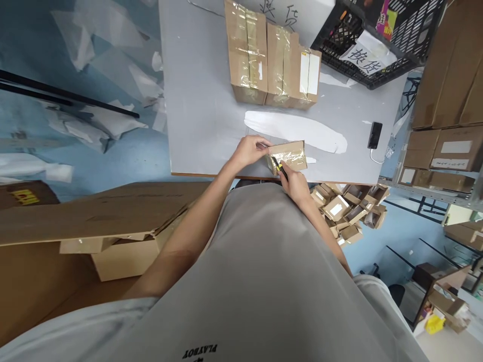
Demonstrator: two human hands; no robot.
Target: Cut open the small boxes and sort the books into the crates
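A small taped cardboard box (pixel 292 153) lies at the near edge of the grey table (pixel 199 110). My left hand (pixel 249 150) grips the box's left end with curled fingers. My right hand (pixel 295 185) is closed round a black and yellow utility knife (pixel 279 169), whose tip rests against the box's near left corner.
Three taped cardboard boxes (pixel 271 55) stand at the table's far side beside a black crate (pixel 377 45). A phone (pixel 375 134) on a cable lies at the right. A white strip (pixel 294 128) lies mid-table. Several opened small boxes (pixel 349 208) are piled below right. Large cartons (pixel 113 226) stand left.
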